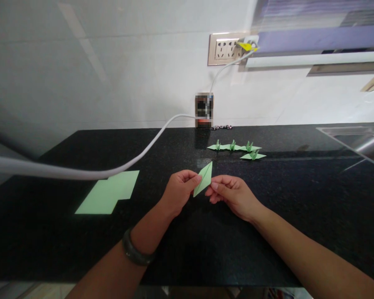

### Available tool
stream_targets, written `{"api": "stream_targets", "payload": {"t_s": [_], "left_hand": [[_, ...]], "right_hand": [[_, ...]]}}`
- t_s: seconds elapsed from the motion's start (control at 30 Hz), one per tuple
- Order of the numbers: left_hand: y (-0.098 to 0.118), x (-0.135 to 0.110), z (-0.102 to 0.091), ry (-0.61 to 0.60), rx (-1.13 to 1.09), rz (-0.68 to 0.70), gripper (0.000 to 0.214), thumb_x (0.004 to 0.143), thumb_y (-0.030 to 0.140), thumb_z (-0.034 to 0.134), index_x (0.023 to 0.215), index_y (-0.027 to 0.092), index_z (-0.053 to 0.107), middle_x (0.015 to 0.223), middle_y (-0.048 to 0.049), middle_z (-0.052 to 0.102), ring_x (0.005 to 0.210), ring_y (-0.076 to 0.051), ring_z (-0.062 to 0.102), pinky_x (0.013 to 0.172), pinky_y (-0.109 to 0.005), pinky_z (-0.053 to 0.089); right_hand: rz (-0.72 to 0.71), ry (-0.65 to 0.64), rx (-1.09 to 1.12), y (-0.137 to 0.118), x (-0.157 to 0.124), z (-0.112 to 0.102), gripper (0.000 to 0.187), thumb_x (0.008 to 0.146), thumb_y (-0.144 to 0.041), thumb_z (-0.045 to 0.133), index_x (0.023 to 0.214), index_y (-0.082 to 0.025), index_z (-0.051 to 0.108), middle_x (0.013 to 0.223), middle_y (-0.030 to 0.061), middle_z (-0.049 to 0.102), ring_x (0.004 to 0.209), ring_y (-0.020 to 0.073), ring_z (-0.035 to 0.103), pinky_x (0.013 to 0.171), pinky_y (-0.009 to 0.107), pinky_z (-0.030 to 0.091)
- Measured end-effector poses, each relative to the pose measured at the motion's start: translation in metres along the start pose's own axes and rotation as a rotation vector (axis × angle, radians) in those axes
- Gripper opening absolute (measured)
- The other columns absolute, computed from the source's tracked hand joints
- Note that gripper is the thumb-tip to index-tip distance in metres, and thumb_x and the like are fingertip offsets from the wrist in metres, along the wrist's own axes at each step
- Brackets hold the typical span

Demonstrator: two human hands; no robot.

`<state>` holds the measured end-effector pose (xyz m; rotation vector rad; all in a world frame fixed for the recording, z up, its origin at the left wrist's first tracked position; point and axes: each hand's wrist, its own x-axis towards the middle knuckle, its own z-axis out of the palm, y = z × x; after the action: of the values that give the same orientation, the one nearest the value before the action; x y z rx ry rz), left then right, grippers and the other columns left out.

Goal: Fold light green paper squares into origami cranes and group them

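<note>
Gently, we hold a folded green paper (205, 174) above the dark counter (187, 261), our left hand (180, 192) pinching its nine-o'clock side, our right hand (235, 194) closing thumb and forefinger on its three-o'clock edge, presumably to steady both sides. Our wrists angle inward, forearms reaching in from seven and four o'clock. From the paper, flat green sheets (109, 193) lie at nine o'clock, perhaps for easy reach; folded birds (232, 147) sit at one, likely clear of our fingers.
</note>
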<state>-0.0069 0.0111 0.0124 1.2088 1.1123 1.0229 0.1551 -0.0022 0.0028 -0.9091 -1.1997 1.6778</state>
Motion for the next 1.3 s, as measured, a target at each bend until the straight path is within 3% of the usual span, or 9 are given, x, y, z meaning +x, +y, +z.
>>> {"api": "stream_targets", "payload": {"t_s": [0.3, 0.5, 0.7, 0.87, 1.03, 1.13, 1.3], "left_hand": [[0.005, -0.003, 0.003, -0.056, -0.061, -0.020, 0.025, 0.071, 0.038, 0.056, 0.073, 0.013, 0.057, 0.056, 0.0006, 0.057, 0.049, -0.009, 0.051, 0.050, -0.021, 0.039], [0.006, -0.005, 0.004, -0.148, -0.065, -0.040, 0.022, 0.068, 0.033, 0.061, 0.072, 0.012, 0.059, 0.060, -0.0005, 0.060, 0.050, -0.008, 0.052, 0.049, -0.020, 0.039], [0.004, -0.003, 0.005, -0.083, -0.072, -0.060, 0.020, 0.067, 0.031, 0.061, 0.072, 0.012, 0.059, 0.062, -0.0007, 0.060, 0.054, -0.009, 0.054, 0.054, -0.021, 0.042], [0.004, -0.003, 0.005, -0.120, -0.050, -0.086, 0.021, 0.071, 0.033, 0.056, 0.075, 0.013, 0.056, 0.063, -0.0002, 0.058, 0.056, -0.008, 0.053, 0.054, -0.020, 0.043], [0.002, -0.003, 0.003, -0.239, -0.082, -0.163, 0.020, 0.073, 0.035, 0.052, 0.070, 0.015, 0.050, 0.057, 0.0033, 0.050, 0.043, -0.005, 0.045, 0.039, -0.017, 0.037], [0.002, -0.002, 0.002, -0.248, -0.072, -0.153, 0.022, 0.072, 0.035, 0.053, 0.068, 0.014, 0.049, 0.051, 0.0053, 0.045, 0.036, -0.003, 0.035, 0.033, -0.015, 0.027], [0.004, -0.002, 0.002, -0.248, -0.052, -0.162, 0.022, 0.071, 0.034, 0.054, 0.064, 0.014, 0.048, 0.047, 0.0059, 0.041, 0.037, -0.003, 0.032, 0.033, -0.016, 0.025]], "right_hand": [[-0.030, 0.056, -0.093, -0.001, 0.002, 0.000, 0.016, 0.075, -0.029, 0.057, 0.076, -0.014, 0.059, 0.065, 0.0012, 0.063, 0.052, 0.0068, 0.055, 0.053, 0.020, 0.046], [-0.060, 0.127, -0.309, -0.008, 0.001, 0.003, 0.015, 0.073, -0.028, 0.057, 0.070, -0.013, 0.056, 0.058, -0.0006, 0.058, 0.047, 0.0067, 0.050, 0.047, 0.020, 0.041], [-0.168, 0.241, -0.450, -0.005, -0.001, 0.005, 0.014, 0.074, -0.029, 0.055, 0.073, -0.015, 0.052, 0.056, -0.0024, 0.053, 0.046, 0.0075, 0.046, 0.045, 0.021, 0.038], [-0.210, 0.207, -0.517, -0.001, -0.001, 0.003, 0.012, 0.077, -0.028, 0.052, 0.077, -0.016, 0.052, 0.059, -0.0018, 0.051, 0.049, 0.0085, 0.046, 0.045, 0.021, 0.038], [-0.493, 0.139, -0.745, -0.008, -0.003, -0.004, 0.007, 0.077, -0.020, 0.052, 0.084, -0.019, 0.053, 0.073, 0.0009, 0.053, 0.064, 0.0112, 0.050, 0.058, 0.024, 0.042], [-0.636, -0.007, -0.950, -0.015, -0.003, -0.009, 0.010, 0.078, -0.017, 0.050, 0.084, -0.020, 0.058, 0.079, 0.0032, 0.053, 0.075, 0.0135, 0.051, 0.066, 0.026, 0.042], [-0.661, -0.078, -1.118, -0.016, -0.002, -0.013, 0.015, 0.080, -0.020, 0.049, 0.086, -0.021, 0.062, 0.076, 0.0032, 0.050, 0.071, 0.0129, 0.049, 0.060, 0.025, 0.041]]}}
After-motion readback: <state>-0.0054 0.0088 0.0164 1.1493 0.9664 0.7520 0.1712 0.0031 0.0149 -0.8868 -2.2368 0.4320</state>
